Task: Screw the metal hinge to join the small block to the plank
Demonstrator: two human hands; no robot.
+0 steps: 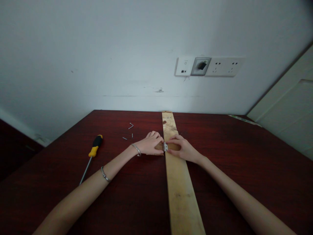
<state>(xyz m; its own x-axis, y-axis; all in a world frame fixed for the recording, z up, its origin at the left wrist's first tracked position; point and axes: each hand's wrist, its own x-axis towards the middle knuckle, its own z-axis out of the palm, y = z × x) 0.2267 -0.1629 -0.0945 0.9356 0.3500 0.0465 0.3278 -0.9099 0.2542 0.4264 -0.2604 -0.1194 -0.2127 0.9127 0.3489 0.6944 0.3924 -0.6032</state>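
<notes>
A long pale wooden plank (179, 186) lies lengthwise on the dark red table (232, 156). A small metal hinge (165, 147) sits at the plank's left edge. My left hand (150, 143) is curled at that edge, its fingertips pinched against the hinge and a small wood piece beside the plank. Resting on the plank, my right hand (182, 148) has its fingers closed on the hinge from the right. Both wrists lie on the table.
A yellow-and-black screwdriver (91, 155) lies on the table to the left. Several small screws (129, 130) are scattered behind my left hand. A white wall with a socket panel (210, 67) stands just behind the table. A pale door (288, 111) is at the right.
</notes>
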